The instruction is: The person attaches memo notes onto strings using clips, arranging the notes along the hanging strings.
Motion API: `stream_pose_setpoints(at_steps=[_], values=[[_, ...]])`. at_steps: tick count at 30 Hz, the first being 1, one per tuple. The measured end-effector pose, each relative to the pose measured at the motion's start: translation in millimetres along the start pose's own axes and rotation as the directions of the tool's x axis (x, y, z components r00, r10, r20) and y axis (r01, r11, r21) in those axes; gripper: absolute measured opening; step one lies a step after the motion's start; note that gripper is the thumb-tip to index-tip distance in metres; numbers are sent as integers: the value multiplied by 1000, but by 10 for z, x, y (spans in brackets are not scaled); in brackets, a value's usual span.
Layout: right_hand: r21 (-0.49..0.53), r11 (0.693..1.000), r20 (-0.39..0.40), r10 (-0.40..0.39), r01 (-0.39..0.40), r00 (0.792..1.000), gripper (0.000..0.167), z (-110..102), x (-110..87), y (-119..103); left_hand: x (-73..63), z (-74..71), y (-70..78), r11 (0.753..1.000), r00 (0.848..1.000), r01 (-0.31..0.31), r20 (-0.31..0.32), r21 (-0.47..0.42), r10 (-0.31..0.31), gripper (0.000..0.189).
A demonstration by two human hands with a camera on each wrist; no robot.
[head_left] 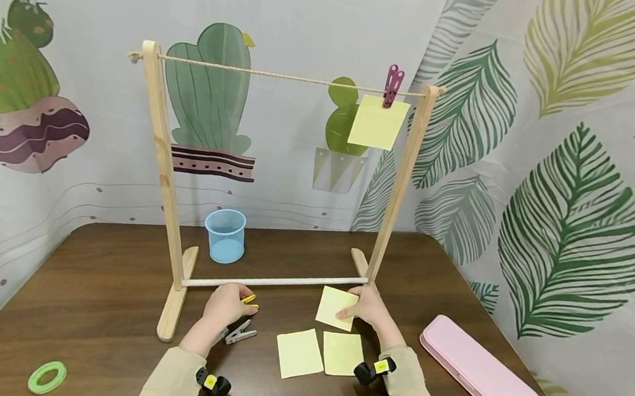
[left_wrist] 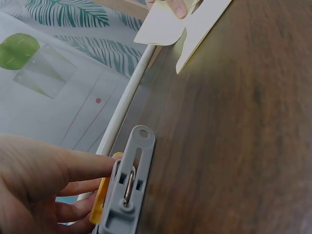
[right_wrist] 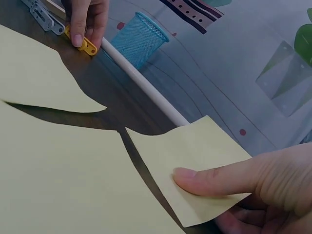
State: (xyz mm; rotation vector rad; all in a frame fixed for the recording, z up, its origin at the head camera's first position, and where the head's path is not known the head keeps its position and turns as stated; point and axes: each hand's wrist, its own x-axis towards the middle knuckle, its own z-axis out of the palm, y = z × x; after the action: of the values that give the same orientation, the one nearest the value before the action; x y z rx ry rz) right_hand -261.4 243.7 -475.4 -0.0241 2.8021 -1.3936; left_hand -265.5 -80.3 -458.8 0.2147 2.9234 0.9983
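1. Yellow clip and held note set the key relation: the clip is to the left, roughly level with the note and well apart from it, both near the white rod.
2. Fingers of the left hand pinch the clip, its visible tips pointing right, toward the note. Fingers of the right hand grip the note by its right side.
3. Above both runs the rope, where a purple clip pins a hung note beside the right post; the right hand is nearer to that end. Only the head view shows this.
4. From the left wrist, a grey clip with a metal spring masks much of the yellow one.
5. From the right wrist, the thumb lies on the note's upper face with other fingers beneath; two loose notes spread close by. Whether the held note wholly clears the surface, I cannot tell.
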Motion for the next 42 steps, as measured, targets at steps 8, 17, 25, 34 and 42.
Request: stream_pose_setpoints(at_steps=[8,17,25,34,42], values=[[126,992,97,3,-15,995,27,-17,1,-9,10,7,-6,1000,1000,19,-1,-5,-19,27],[226,974,180,-18,-24,983,29,-54,6,-12,23,5,-8,1000,1000,18,1,-7,-18,27],[285,958,215,-44,-20,976,27,-94,-16,-107,18,-2,-29,1000,1000,13,3,-14,-13,25],[246,968,187,-6,-41,982,42,-63,-1,-73,-2,-17,-39,999,1000,25,7,-29,-25,25],[219,975,153,1,-35,988,42,-25,-2,29,16,-11,-28,999,1000,15,10,-47,-14,25]])
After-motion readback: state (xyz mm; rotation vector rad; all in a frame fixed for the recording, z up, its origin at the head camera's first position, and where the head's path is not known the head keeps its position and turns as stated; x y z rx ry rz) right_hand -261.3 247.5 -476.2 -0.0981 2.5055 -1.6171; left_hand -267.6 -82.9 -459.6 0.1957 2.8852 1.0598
